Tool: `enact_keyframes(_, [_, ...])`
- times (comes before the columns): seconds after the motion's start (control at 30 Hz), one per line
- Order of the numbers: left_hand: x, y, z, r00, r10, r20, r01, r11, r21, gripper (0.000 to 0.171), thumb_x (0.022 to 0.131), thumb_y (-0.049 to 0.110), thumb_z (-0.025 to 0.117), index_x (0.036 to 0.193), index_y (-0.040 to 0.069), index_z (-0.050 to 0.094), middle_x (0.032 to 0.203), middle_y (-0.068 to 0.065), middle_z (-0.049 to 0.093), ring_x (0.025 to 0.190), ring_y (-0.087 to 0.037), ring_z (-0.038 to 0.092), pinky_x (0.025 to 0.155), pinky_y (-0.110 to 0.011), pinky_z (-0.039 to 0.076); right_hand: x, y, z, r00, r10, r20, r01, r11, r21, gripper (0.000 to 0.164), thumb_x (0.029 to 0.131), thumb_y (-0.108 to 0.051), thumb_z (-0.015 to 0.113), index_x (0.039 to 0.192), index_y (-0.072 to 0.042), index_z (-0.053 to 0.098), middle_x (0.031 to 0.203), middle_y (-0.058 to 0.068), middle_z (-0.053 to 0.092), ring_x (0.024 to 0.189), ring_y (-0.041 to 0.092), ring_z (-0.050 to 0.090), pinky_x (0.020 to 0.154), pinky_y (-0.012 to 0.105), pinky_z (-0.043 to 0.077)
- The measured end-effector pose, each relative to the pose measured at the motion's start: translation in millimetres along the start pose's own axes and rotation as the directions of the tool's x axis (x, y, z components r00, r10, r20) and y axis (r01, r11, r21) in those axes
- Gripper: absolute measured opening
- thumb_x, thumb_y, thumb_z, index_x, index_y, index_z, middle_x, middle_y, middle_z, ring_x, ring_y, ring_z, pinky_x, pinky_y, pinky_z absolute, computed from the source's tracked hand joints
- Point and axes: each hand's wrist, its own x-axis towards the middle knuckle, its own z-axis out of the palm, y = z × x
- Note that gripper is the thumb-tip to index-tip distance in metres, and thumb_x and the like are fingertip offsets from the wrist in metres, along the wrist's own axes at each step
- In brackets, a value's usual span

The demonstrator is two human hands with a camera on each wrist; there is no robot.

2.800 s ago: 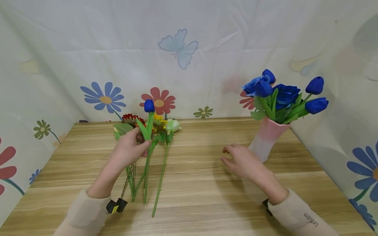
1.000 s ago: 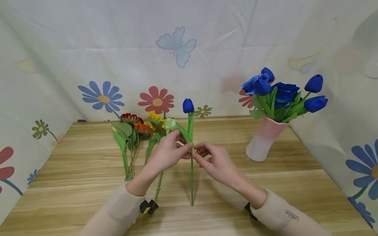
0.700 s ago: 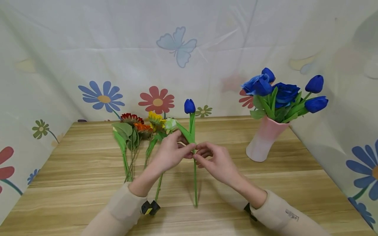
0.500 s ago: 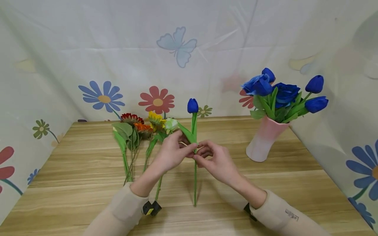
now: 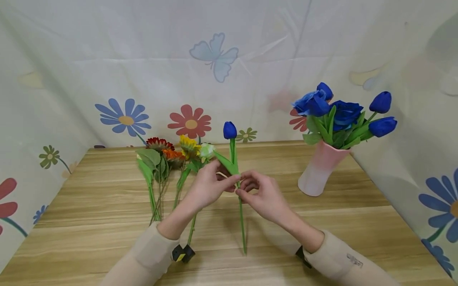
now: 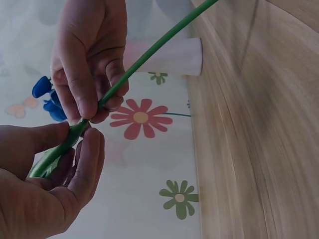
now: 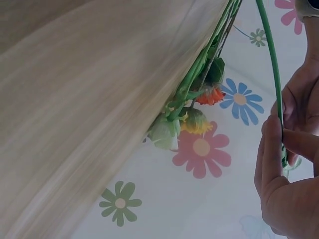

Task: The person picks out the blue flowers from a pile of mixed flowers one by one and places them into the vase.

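A blue artificial tulip (image 5: 229,130) stands near the middle of the head view, its green stem running down to the right. My left hand (image 5: 207,184) pinches it at the base of the leaves between thumb and fingers. Just below, the thumb and fingertips of my right hand (image 5: 262,194) pinch the stem. In the left wrist view the green stem (image 6: 159,44) rises past the right hand's fingers, and the two hands nearly meet. The right wrist view has the stem (image 7: 273,59) between the right thumb and fingers; the blue bloom is out of that view.
On the right stands a pink-and-white vase (image 5: 318,171) with several blue roses and tulips. At left on the wooden table (image 5: 89,206) lie loose flowers: a dark red bloom (image 5: 160,143), an orange bloom (image 5: 173,154), a yellow bloom (image 5: 189,147) and a whitish-green bloom (image 5: 206,150).
My left hand has carried the tulip rightward from the loose flowers to the middle. My right hand has moved left from beside the vase onto its stem. Lately the stem's lower end swung slightly right.
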Motion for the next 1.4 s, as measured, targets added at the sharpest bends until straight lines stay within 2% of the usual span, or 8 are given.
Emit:
enact_keyframes(0.33, [-3.7, -0.7, -6.7, 0.996, 0.079, -0.047, -0.069, 0.980, 0.189, 0.023, 0.096, 0.026, 0.076, 0.111, 0.010, 0.067, 0.099, 0.000, 0.068, 0.090, -0.019, 0.067, 0.074, -0.037, 0.057, 0, 1, -10, 0.999, -0.017, -0.046, 0.014, 0.997, -0.071, 0.022, 0.090, 0.002, 0.075, 0.111, 0.000, 0.068, 0.090, 0.005, 0.068, 0.082, 0.018, 0.068, 0.061, 0.028, 0.058])
enact_keyframes(0.57, [-1.1, -7.7, -20.0, 0.986, 0.132, -0.104, -0.091, 0.941, 0.325, 0.017, 0.101, 0.029, 0.070, 0.107, 0.013, 0.070, 0.098, 0.003, 0.069, 0.089, -0.016, 0.065, 0.076, -0.036, 0.055, 0, 0, -23, 0.995, -0.028, -0.097, 0.015, 0.992, -0.127, 0.022, 0.090, 0.002, 0.077, 0.109, -0.001, 0.068, 0.091, 0.005, 0.067, 0.084, 0.018, 0.067, 0.061, 0.029, 0.056])
enact_keyframes(0.77, [-0.1, -14.7, -37.3, 0.985, 0.128, -0.116, -0.076, 0.926, 0.371, 0.016, 0.101, 0.023, 0.069, 0.106, 0.008, 0.073, 0.101, -0.003, 0.069, 0.093, -0.023, 0.064, 0.078, -0.040, 0.053, 0, 0, -35, 0.990, -0.041, -0.133, 0.018, 0.986, -0.168, 0.022, 0.090, 0.001, 0.077, 0.110, -0.002, 0.068, 0.092, 0.005, 0.068, 0.083, 0.018, 0.066, 0.061, 0.027, 0.054])
enact_keyframes(0.97, [-2.9, -24.1, -55.4, 0.986, 0.070, -0.152, 0.002, 0.904, 0.428, 0.018, 0.101, 0.024, 0.069, 0.108, 0.008, 0.073, 0.107, -0.007, 0.068, 0.102, -0.029, 0.063, 0.086, -0.046, 0.052, -1, 2, -45, 0.986, -0.070, -0.153, 0.039, 0.980, -0.198, 0.021, 0.091, 0.000, 0.076, 0.111, -0.003, 0.069, 0.092, 0.005, 0.068, 0.083, 0.018, 0.065, 0.062, 0.026, 0.055])
enact_keyframes(1.1, [-4.3, -33.6, -65.7, 0.981, 0.073, -0.177, 0.025, 0.869, 0.494, 0.019, 0.101, 0.023, 0.069, 0.109, 0.006, 0.072, 0.111, -0.012, 0.067, 0.105, -0.034, 0.061, 0.090, -0.049, 0.050, -4, 0, -51, 0.981, -0.104, -0.163, 0.065, 0.972, -0.227, 0.021, 0.091, 0.001, 0.077, 0.111, -0.004, 0.070, 0.092, 0.004, 0.068, 0.083, 0.017, 0.066, 0.062, 0.028, 0.057])
enact_keyframes(1.23, [-6.0, -44.1, -73.7, 0.976, 0.086, -0.198, 0.040, 0.830, 0.557, 0.020, 0.100, 0.023, 0.069, 0.108, 0.005, 0.072, 0.110, -0.015, 0.067, 0.102, -0.035, 0.061, 0.088, -0.051, 0.049, -6, 0, -55, 0.978, -0.127, -0.165, 0.084, 0.966, -0.245, 0.022, 0.090, 0.002, 0.077, 0.110, -0.005, 0.070, 0.092, 0.003, 0.068, 0.083, 0.016, 0.065, 0.063, 0.031, 0.059])
enact_keyframes(1.3, [-7.1, -48.4, -77.3, 0.975, 0.087, -0.203, 0.046, 0.818, 0.573, 0.020, 0.100, 0.022, 0.069, 0.108, 0.004, 0.072, 0.110, -0.016, 0.067, 0.101, -0.036, 0.061, 0.086, -0.052, 0.049, -7, 0, -57, 0.976, -0.141, -0.166, 0.096, 0.962, -0.255, 0.022, 0.090, 0.004, 0.076, 0.109, -0.006, 0.070, 0.092, 0.003, 0.068, 0.083, 0.015, 0.065, 0.063, 0.031, 0.059])
enact_keyframes(1.4, [-8.9, -53.6, -82.0, 0.976, 0.080, -0.204, 0.053, 0.815, 0.577, 0.021, 0.100, 0.021, 0.069, 0.109, 0.003, 0.071, 0.111, -0.018, 0.067, 0.103, -0.039, 0.062, 0.087, -0.054, 0.048, -8, 1, -59, 0.973, -0.163, -0.166, 0.113, 0.956, -0.271, 0.023, 0.089, 0.005, 0.076, 0.109, -0.005, 0.070, 0.092, 0.002, 0.069, 0.083, 0.015, 0.065, 0.062, 0.031, 0.059])
